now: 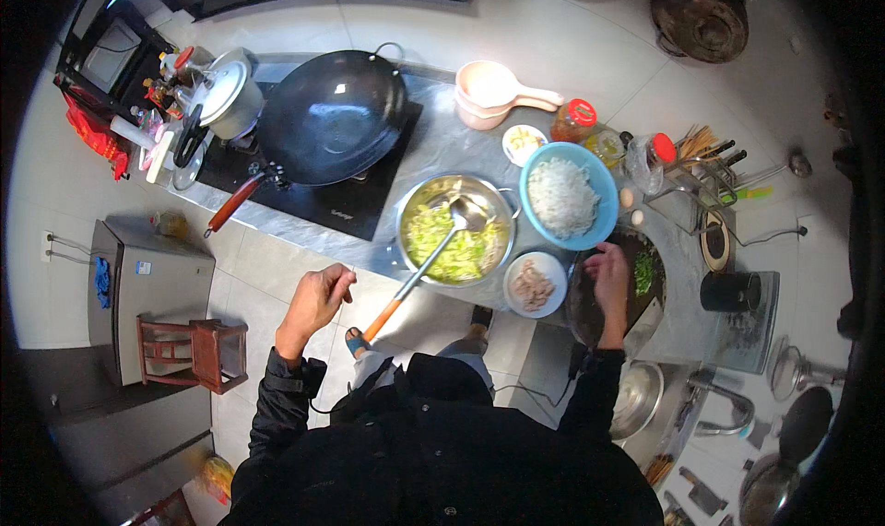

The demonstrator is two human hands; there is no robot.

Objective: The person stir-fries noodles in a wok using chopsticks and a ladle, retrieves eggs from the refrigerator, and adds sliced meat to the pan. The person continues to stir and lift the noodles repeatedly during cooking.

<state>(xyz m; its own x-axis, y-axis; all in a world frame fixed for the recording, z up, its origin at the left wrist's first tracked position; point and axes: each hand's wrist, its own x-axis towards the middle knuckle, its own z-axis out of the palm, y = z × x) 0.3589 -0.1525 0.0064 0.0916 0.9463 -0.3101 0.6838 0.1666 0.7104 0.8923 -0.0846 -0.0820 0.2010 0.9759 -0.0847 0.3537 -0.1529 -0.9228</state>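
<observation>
My left hand (pixel 322 300) hangs over the floor just off the counter's front edge, fingers curled, with nothing visible in it. My right hand (pixel 610 273) is above the round chopping board (pixel 584 305), its fingertips close to the rim of a blue bowl (pixel 608 180); whether they touch is unclear. White noodles (pixel 563 197) fill that bowl. Between my hands stands a stainless-steel pot (pixel 508 239) of chopped yellow-green vegetables (pixel 442 242). A ladle (pixel 425 267) leans in it, its wooden handle jutting past the counter. Beside the pot, a white plate (pixel 513 287) carries pale meat pieces (pixel 533 286).
A black wok (pixel 332 121) and a pressure cooker (pixel 228 97) sit on the gas hob (pixel 339 211). Chopped greens (pixel 644 273) and a cleaver (pixel 648 318) lie on the board. Behind are pink dippers (pixel 487 87), jars (pixel 575 119) and two eggs (pixel 626 197). The sink (pixel 639 401) is right.
</observation>
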